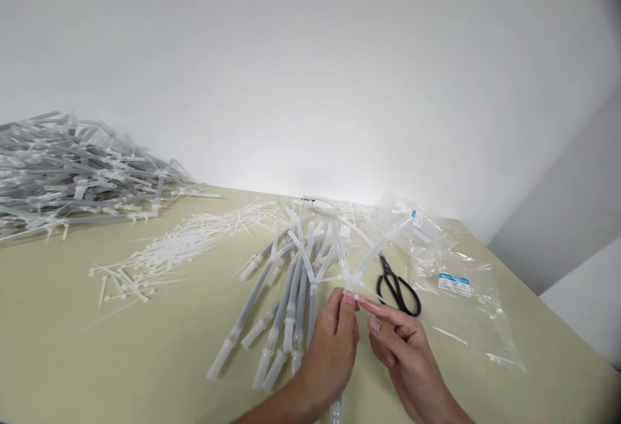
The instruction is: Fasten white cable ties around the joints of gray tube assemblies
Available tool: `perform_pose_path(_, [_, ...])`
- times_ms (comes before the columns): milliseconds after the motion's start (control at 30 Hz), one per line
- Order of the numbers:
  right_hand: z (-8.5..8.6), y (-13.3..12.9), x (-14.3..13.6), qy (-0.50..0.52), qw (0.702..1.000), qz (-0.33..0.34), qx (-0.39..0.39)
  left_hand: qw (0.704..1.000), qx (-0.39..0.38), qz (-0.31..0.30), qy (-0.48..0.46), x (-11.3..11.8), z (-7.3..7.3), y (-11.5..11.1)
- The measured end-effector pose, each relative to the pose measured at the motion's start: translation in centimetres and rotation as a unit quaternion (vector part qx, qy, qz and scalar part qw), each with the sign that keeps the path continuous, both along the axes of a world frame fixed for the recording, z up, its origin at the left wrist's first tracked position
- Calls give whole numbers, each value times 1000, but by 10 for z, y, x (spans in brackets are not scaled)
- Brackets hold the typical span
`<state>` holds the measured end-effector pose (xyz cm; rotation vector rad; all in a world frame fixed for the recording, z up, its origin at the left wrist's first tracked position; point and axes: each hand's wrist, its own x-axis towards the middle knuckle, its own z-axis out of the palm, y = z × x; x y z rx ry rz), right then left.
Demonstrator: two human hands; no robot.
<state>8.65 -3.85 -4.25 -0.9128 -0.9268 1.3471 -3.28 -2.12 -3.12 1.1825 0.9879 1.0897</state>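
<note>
My left hand (334,346) is closed around the stem of a translucent Y-shaped tube assembly (350,275), just below its fork. The two upper branches spread up and away, and the stem comes out below my hand. White cable ties circle the joint, with their thin tails sticking out sideways. My right hand (405,353) is beside it, index finger stretched out with its tip at a tie by the left thumb. Its thumb stands apart from the index finger, and no thing shows between them. Close on the left lies a bunch of similar tube assemblies (291,294).
Loose white cable ties (184,243) are spread left of centre. A large heap of grey tube assemblies (82,171) lies far left. Black-handled scissors (398,291) and clear plastic bags (466,307) lie to the right. A white wall (310,74) stands behind the table.
</note>
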Motion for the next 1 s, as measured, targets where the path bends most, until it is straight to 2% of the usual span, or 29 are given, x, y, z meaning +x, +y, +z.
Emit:
perform_pose_path(267, [-10,0,2,-64,997,4,31,998,53,22,25,-2,2,-2])
perform_pose_path(467, [-11,4,0,-67,998,-16,2,994,-43,-25,-92,-1,-2,2])
perform_pose_path(567, [-11,5,0,-111,990,-81,3,982,-98,-48,-156,-2,-4,7])
perform_pose_path(733, [-10,2,-1,-220,938,-260,67,958,-168,-56,-227,-8,-9,17])
perform_pose_path(833, [-8,-7,-7,-281,897,-325,107,954,-177,-52,-238,-8,-13,21])
perform_pose_path(933, [-2,-18,-18,-352,856,-341,164,954,-177,-55,-234,-8,-16,22])
perform_pose_path(1000, [8,-22,-28,-384,839,-295,246,957,-173,-50,-229,-8,-17,22])
